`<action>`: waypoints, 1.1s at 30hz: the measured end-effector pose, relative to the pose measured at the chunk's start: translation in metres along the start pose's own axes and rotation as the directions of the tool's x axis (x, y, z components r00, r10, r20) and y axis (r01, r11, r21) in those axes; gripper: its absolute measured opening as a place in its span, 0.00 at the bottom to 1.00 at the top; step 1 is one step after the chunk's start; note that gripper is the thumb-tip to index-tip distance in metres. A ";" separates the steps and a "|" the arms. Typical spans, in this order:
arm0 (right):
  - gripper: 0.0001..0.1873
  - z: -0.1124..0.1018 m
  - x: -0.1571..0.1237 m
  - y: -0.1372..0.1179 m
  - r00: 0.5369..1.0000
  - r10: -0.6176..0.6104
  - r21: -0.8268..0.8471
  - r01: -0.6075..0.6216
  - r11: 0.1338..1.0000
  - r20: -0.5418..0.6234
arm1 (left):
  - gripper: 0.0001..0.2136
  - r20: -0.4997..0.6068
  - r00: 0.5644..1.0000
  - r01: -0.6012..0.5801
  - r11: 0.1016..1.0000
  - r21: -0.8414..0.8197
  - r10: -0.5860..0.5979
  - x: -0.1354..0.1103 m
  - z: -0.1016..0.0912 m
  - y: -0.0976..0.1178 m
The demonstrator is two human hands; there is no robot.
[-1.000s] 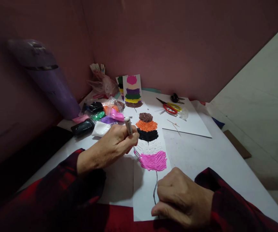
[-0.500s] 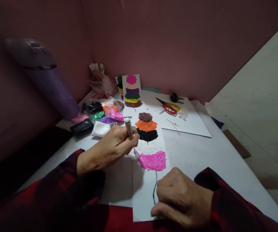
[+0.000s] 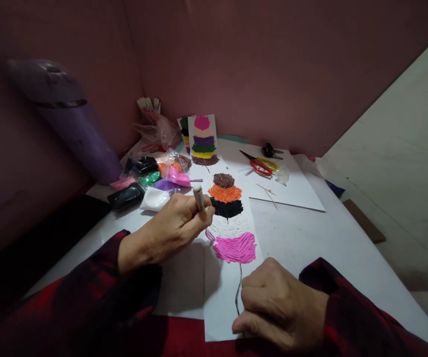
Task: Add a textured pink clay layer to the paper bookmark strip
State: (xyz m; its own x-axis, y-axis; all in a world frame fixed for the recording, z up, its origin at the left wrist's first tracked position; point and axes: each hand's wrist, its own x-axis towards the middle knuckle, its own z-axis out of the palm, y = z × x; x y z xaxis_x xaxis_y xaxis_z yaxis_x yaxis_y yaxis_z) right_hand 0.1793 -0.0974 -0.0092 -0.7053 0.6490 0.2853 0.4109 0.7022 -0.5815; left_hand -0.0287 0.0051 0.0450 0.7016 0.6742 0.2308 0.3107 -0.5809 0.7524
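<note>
My left hand [image 3: 179,225] is closed around a small fork [image 3: 199,197] with a white pen-like handle. Its tines point down beside the left edge of a pink clay band [image 3: 235,247], with a small gap between. That band is the lowest on a long white paper strip [image 3: 219,302], below white [image 3: 229,225], black [image 3: 228,208], orange [image 3: 225,193] and brown [image 3: 223,180] clay bands, all ridged. A dark drawn line runs down from the pink clay. My right hand [image 3: 281,302] rests as a loose fist on the strip's lower right part; its palm side is hidden.
Bagged coloured clay [image 3: 162,171] lies left of the strip. Behind it stands a finished-looking striped card [image 3: 204,140]. Scissors [image 3: 260,164], thin sticks [image 3: 268,192] and a white board [image 3: 292,183] lie at the right. A tall purple cylinder [image 3: 76,124] leans by the wall.
The fork has tipped and dropped slightly, its tines now a little left of the pink clay's edge. My right hand and the paper have stayed put.
</note>
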 end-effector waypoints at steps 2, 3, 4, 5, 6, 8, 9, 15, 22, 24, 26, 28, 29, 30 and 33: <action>0.24 0.000 0.000 0.000 1.000 0.002 0.002 -0.002 1.000 0.000 | 0.16 -0.017 1.000 0.003 1.000 -0.004 -0.003 0.000 -0.001 0.001; 0.24 0.000 0.001 0.000 1.000 0.001 0.004 -0.001 1.000 0.000 | 0.16 -0.020 1.000 0.013 1.000 -0.013 -0.013 0.000 -0.001 0.001; 0.24 0.000 0.001 0.000 1.000 0.001 0.008 -0.001 1.000 -0.001 | 0.16 -0.020 1.000 0.020 1.000 -0.018 -0.020 0.001 0.000 0.001; 0.24 0.000 0.001 0.000 1.000 0.002 0.012 -0.001 1.000 -0.002 | 0.16 -0.015 1.000 0.023 1.000 -0.019 -0.023 0.001 0.000 0.001; 0.24 0.000 0.001 0.000 1.000 0.002 0.014 -0.002 1.000 -0.002 | 0.16 -0.007 1.000 0.024 1.000 -0.020 -0.024 0.001 0.001 0.000; 0.23 0.000 0.001 0.000 1.000 0.004 0.016 -0.004 1.000 -0.004 | 0.16 0.014 0.999 0.031 0.999 -0.022 -0.031 0.001 0.002 -0.001; 0.23 0.000 0.001 0.000 1.000 0.006 0.016 -0.005 1.000 -0.005 | 0.16 0.022 0.999 0.034 0.999 -0.027 -0.034 0.001 0.003 -0.002; 0.24 0.001 -0.001 0.001 1.000 -0.006 0.019 0.006 1.000 -0.007 | 0.16 -0.006 0.999 0.032 0.999 -0.023 -0.032 0.000 0.002 0.000; 0.24 0.001 0.000 0.000 1.000 -0.010 -0.001 0.010 1.000 -0.014 | 0.16 0.003 0.998 0.068 0.997 -0.042 -0.068 0.001 0.001 0.000; 0.24 0.000 0.000 0.000 1.000 -0.011 -0.008 0.011 1.000 -0.017 | 0.16 0.005 0.997 0.075 0.996 -0.056 -0.075 0.001 0.002 0.000; 0.24 0.000 0.000 0.000 1.000 -0.005 -0.013 0.005 1.000 -0.012 | 0.16 0.008 0.998 0.070 0.996 -0.058 -0.070 0.001 0.002 0.000; 0.24 -0.001 0.000 0.000 1.000 0.002 -0.014 -0.002 1.000 0.005 | 0.16 0.015 0.998 0.055 0.998 -0.045 -0.054 0.001 0.002 0.000; 0.24 -0.001 0.000 0.000 1.000 0.003 -0.015 -0.003 1.000 0.009 | 0.16 0.018 0.999 0.047 0.998 -0.037 -0.047 0.001 0.003 -0.001; 0.24 -0.001 0.000 0.000 1.000 0.002 -0.015 -0.002 1.000 0.011 | 0.16 0.022 0.999 0.041 0.999 -0.031 -0.040 0.001 0.003 -0.002; 0.24 0.000 0.000 0.000 1.000 -0.003 -0.012 0.003 1.000 0.006 | 0.16 0.027 0.999 0.038 0.999 -0.016 -0.038 0.001 0.004 -0.003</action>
State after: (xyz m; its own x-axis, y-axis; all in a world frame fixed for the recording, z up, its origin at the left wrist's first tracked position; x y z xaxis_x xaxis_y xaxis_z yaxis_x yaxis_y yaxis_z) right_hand 0.1793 -0.0971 -0.0090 -0.7096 0.6454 0.2826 0.4158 0.7074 -0.5715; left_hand -0.0265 0.0062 0.0407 0.7066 0.6829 0.1855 0.3270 -0.5475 0.7703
